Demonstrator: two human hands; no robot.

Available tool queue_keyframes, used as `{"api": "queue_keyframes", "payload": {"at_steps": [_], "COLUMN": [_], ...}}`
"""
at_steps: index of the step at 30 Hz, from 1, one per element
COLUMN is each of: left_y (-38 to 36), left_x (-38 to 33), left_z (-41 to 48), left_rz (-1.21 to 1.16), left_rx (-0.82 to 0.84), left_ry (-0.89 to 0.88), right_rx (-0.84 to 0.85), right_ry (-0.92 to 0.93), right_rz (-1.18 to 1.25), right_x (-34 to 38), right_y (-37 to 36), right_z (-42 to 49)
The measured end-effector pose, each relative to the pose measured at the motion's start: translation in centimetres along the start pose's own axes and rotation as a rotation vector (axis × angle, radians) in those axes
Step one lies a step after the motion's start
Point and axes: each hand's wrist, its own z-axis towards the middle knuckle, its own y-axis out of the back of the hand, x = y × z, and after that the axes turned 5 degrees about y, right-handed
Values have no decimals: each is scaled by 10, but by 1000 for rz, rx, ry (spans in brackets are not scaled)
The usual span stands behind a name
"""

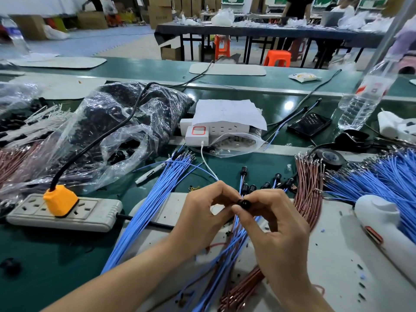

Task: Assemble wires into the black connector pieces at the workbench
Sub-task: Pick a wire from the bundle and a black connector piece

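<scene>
Little writing can be read here: the water bottle [364, 95] at the right carries a red-and-white label too blurred to make out, and the white charger [198, 134] shows only a red rectangular outline.

The black connector piece [243, 202] sits at the centre of the workbench [56, 255], raised over a pale mat [333, 255]. The right hand [276, 224] pinches it between thumb and curled fingers. The left hand [202, 212] closes on its left side with thumb and forefinger (what else lies between those fingertips cannot be told).

Blue wires [153, 210] fan out to the left of the hands and pass beneath them. Brown wires [308, 194] lie just to the right. Loose black connectors [247, 188] are scattered just beyond the knuckles.

Farther left, an orange plug [59, 200] sits in a grey power strip [94, 212], with a clear plastic bag [126, 122] of dark parts behind it. A black tape roll [329, 157], a dark phone [309, 123] and a white handheld tool [382, 224] lie on the right side.
</scene>
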Motion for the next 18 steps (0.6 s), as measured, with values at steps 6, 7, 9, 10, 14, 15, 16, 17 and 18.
{"api": "queue_keyframes", "payload": {"at_steps": [6, 7, 9, 10, 14, 15, 16, 17, 18], "left_y": [0, 1, 1, 1, 1, 1, 1, 0, 0], "left_x": [0, 0, 0, 0, 2, 2, 2, 2, 1], "left_z": [0, 0, 0, 0, 1, 1, 1, 1, 2], "left_rz": [-9, -12, -12, -11, -7, -4, -6, -6, 1], "left_rx": [3, 7, 11, 12, 12, 12, 12, 15, 20], "left_ry": [-13, -17, -22, -21, -21, -23, -23, -26, -36], "right_rx": [6, 5, 1, -1, -3, -5, -10, -16, -18], "right_ry": [24, 24, 13, 6, 11, 19, 26, 33, 46], "right_rz": [-15, -12, -4, -1, -5, -8, -10, -17, -31], "right_x": [0, 0, -1, -1, -2, -2, -2, -1, -1], "right_y": [1, 1, 0, 0, -1, 0, 1, 2, 3], "right_z": [-1, -1, -2, -2, -2, -1, -1, -1, -2]}}
